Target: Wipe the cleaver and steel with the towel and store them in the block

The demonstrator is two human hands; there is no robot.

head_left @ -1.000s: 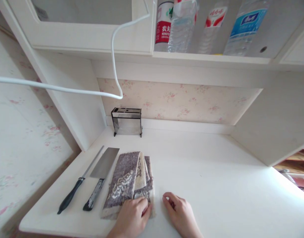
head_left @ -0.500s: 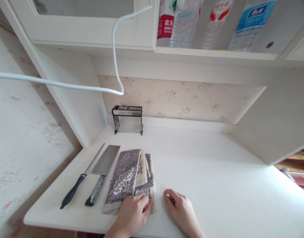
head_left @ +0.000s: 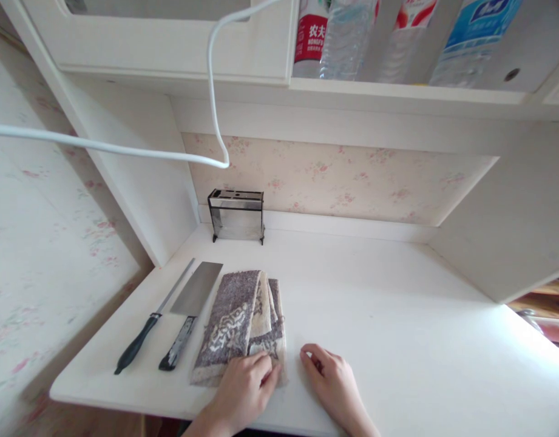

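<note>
A folded brown and cream patterned towel (head_left: 240, 321) lies on the white counter (head_left: 397, 315) near its front edge. My left hand (head_left: 245, 391) rests on the towel's near end with its fingers curled over the cloth. My right hand (head_left: 331, 385) lies on the bare counter just right of the towel, fingers loosely bent, holding nothing. Left of the towel lie a cleaver (head_left: 190, 309) with a dark handle and a sharpening steel (head_left: 154, 318) with a black handle, side by side.
A clear knife block (head_left: 236, 215) stands against the back wall. A white cable (head_left: 206, 109) hangs across the upper left. Several water bottles (head_left: 343, 39) stand on the shelf above. White cabinet panels close in the left and right sides.
The view has shifted slightly, so everything sits a bit higher and farther right in the picture. Both hands stay where they were on the towel and counter.
</note>
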